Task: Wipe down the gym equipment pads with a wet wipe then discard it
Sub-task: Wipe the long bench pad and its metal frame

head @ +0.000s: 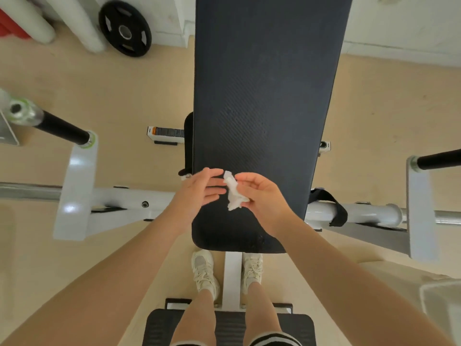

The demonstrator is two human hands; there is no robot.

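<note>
A long dark padded bench back (267,91) runs away from me down the middle of the view. Over its near end my right hand (263,196) grips a crumpled white wet wipe (233,193) between curled fingers and thumb. Just left of the wipe, my left hand (199,191) has its fingers straight and pointed toward the wipe, apparently close to it; contact is unclear. Both hands hover above the pad rather than pressing on it.
White machine frame bars (119,198) and black-gripped handles (62,127) stick out on both sides of the bench. A black weight plate (124,28) leans against the far wall. My shoes (204,270) stand on either side of the white centre post, above a black footplate (159,325).
</note>
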